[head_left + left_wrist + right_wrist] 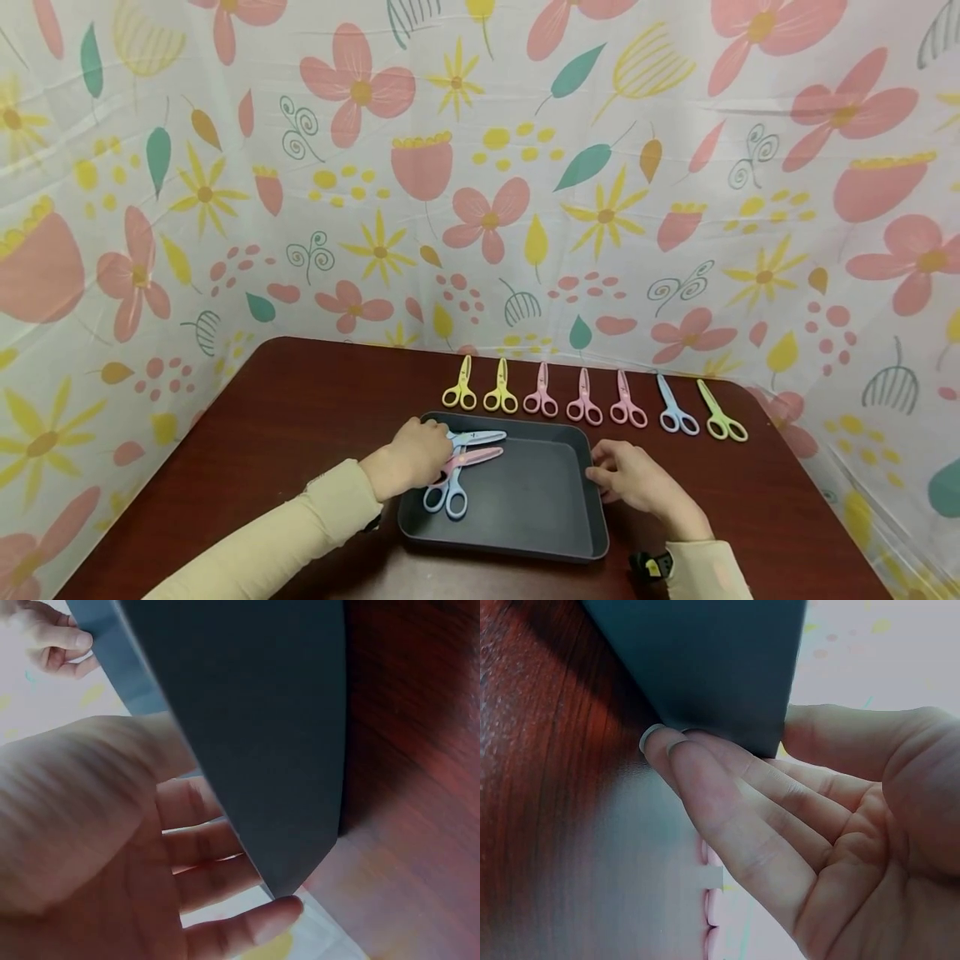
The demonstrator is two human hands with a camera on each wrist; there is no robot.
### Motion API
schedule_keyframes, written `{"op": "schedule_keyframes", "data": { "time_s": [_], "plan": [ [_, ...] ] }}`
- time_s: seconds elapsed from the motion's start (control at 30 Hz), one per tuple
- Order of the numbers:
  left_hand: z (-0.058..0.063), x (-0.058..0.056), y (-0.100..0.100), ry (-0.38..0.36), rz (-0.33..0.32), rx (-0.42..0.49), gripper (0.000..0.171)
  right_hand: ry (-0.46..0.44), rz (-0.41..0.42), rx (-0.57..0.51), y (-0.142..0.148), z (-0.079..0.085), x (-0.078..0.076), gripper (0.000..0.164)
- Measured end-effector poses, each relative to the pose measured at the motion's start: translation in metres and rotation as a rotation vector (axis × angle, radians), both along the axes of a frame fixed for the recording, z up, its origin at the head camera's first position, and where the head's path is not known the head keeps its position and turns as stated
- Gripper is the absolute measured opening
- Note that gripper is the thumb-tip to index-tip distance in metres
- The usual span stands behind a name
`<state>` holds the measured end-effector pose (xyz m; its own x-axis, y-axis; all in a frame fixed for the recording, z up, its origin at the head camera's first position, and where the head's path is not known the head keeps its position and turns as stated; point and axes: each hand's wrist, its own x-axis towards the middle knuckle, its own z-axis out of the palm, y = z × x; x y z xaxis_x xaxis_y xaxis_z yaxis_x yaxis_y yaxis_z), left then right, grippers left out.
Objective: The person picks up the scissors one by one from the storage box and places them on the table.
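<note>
A dark grey tray (525,546) lies on the table with blue and pink scissors in its left part. My left hand (416,454) reaches over the tray's left rim and covers the handles of the upper blue scissors (483,437). Below them, pink scissors (480,456) cross another blue pair (455,502). In the left wrist view, the tray wall (262,735) hides most fingertips of my left hand (142,855), so its hold cannot be told. My right hand (633,475) grips the tray's right rim, the thumb (832,731) at the edge and the fingers against the outer wall.
Behind the tray, a row of scissors lies blades away: yellow (460,396), yellow (501,398), several pink (583,408), blue (678,417) and green (724,423). A flowered curtain (487,217) stands at the dark red table's (315,400) back edge.
</note>
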<state>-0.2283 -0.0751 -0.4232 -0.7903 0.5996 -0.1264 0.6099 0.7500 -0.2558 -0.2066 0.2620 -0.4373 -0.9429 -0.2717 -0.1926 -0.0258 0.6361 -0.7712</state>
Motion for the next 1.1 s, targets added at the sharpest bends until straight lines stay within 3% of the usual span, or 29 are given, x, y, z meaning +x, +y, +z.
{"op": "schedule_keyframes", "data": {
  "time_s": [0.33,0.5,0.73,0.9,1.1],
  "plan": [
    [-0.003,0.002,-0.003,-0.013,-0.044,0.100,0.032,0.008,0.011,-0.011,0.000,-0.001,0.001,0.020],
    [0.007,0.001,-0.004,-0.017,-0.068,0.123,0.037,0.002,0.008,-0.007,0.001,-0.002,0.000,0.019],
    [0.023,0.002,-0.008,-0.084,-0.110,0.179,0.040,0.006,0.027,-0.018,0.001,-0.001,0.000,0.018],
    [0.026,-0.005,-0.014,-0.062,-0.168,0.251,0.042,0.015,0.034,-0.028,0.001,0.000,0.000,0.018],
    [0.030,-0.018,-0.027,-0.059,-0.147,0.375,0.043,0.023,0.032,-0.040,0.000,0.001,0.000,0.018]
  ]
}}
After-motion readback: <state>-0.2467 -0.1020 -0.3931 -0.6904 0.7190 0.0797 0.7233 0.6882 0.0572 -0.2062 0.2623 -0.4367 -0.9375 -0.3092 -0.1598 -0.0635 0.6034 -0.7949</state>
